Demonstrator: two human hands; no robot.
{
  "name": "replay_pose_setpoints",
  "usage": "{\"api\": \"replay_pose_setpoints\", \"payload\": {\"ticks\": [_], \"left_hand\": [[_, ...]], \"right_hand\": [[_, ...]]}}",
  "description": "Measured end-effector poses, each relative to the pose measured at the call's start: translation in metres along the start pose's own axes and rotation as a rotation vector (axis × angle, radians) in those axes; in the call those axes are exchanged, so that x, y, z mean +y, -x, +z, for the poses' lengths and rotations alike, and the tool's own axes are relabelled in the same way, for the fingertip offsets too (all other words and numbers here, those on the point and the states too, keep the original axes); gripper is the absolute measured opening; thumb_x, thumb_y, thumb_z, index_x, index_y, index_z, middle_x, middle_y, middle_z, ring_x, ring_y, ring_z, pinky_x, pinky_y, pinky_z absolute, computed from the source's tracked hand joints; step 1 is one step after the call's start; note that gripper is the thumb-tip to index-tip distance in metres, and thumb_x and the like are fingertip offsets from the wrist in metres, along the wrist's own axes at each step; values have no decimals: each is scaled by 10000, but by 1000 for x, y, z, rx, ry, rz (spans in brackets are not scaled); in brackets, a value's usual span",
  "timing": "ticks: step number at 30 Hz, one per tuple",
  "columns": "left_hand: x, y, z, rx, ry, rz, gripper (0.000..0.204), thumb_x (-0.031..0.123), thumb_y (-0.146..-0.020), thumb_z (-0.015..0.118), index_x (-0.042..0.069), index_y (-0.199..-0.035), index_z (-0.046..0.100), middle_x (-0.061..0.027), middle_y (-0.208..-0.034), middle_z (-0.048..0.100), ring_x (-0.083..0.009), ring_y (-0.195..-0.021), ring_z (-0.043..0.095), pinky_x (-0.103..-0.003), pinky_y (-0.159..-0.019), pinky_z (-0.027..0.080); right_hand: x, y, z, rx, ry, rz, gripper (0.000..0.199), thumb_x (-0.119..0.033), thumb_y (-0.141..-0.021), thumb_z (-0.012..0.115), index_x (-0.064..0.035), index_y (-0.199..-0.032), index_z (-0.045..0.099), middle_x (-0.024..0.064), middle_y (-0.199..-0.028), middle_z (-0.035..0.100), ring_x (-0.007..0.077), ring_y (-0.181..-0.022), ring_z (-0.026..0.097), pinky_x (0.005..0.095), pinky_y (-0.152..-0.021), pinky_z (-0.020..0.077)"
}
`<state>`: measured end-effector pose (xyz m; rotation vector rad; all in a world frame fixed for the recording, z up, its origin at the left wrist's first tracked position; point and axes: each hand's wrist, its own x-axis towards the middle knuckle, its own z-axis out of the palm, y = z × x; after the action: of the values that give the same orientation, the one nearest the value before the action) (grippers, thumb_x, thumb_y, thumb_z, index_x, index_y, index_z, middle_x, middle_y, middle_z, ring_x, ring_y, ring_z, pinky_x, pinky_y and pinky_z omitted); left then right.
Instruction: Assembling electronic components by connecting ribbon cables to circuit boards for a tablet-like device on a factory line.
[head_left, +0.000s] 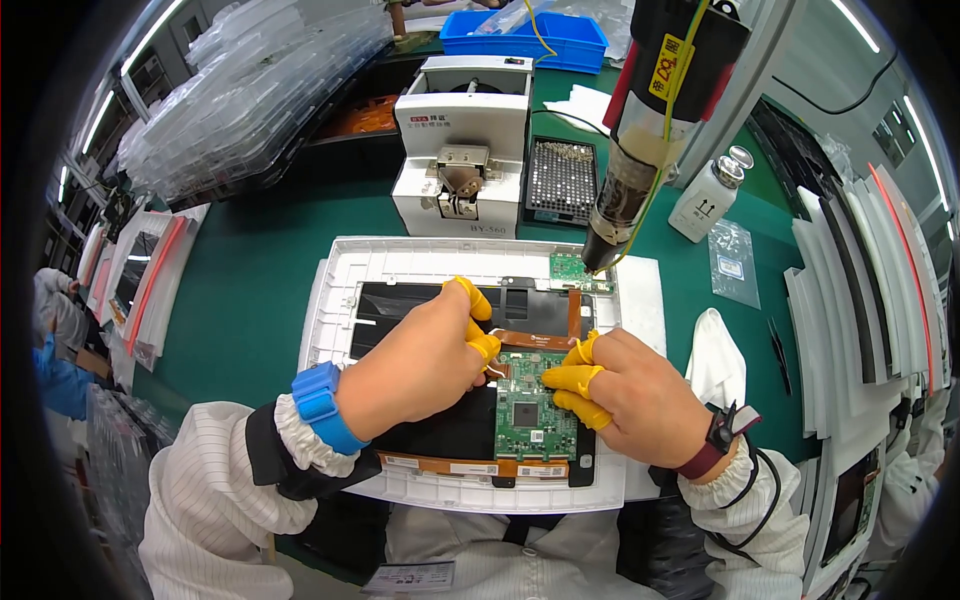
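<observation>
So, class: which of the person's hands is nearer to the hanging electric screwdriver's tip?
Right. The right hand lies just below and slightly right of the screwdriver tip, fingertips on the green circuit board. The left hand is farther away, to the tip's lower left.

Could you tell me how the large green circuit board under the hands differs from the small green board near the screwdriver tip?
The large green circuit board sits low in the white frame; the small green board sits at its top edge. The large one is touched by both the left hand and right hand; the small one lies untouched beneath the hanging screwdriver. Both are green and lie flat.
</observation>
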<state>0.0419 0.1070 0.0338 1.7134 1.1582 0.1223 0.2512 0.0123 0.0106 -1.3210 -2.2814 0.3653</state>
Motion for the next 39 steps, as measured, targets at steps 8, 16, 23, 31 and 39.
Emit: {"api": "replay_pose_setpoints", "payload": {"ticks": [8, 16, 23, 31, 39], "left_hand": [[0, -2, 2, 21, -28, -2, 284, 42, -934, 551, -82, -1154, 420, -165, -933, 621, -156, -757, 642, -266, -687, 550], [8, 2, -2, -4, 51, -32, 374, -2, -868, 623, -101, -1171, 428, -184, -940, 626, -189, -772, 658, -270, -688, 557], [5, 3, -4, -13, 78, -35, 412, -1, -846, 648, -106, -1179, 430, -189, -903, 637, -192, -776, 667, -265, -676, 550], [2, 1, -7, -47, 73, -11, 383, -11, -861, 605, -113, -1177, 412, -194, -893, 647, -180, -716, 665, -261, -643, 550], [1, 4, -8, -56, 96, -12, 378, -42, -861, 566, -117, -1193, 402, -196, -903, 641, -185, -719, 664, -264, -652, 555]], "right_hand": [[-1, -1, -4, -75, 29, 20, 203, -98, -765, 726, -37, -957, 695, 88, -869, 544, 261, -823, 530, 335, -721, 466], [1, 0, -3, -80, 34, 14, 223, -92, -762, 725, -42, -977, 693, 84, -865, 544, 261, -818, 530, 337, -716, 466], [0, 0, -5, -89, 46, 13, 259, -78, -761, 718, -61, -1019, 693, 83, -872, 553, 261, -815, 531, 336, -715, 467], [-3, 0, -2, -66, 37, 15, 148, -63, -733, 729, 12, -710, 604, 112, -803, 509, 287, -795, 516, 359, -694, 456], [-3, -4, -3, -97, 58, 25, 262, -45, -740, 731, -52, -1001, 704, 89, -888, 573, 257, -809, 522, 338, -713, 457]]}}
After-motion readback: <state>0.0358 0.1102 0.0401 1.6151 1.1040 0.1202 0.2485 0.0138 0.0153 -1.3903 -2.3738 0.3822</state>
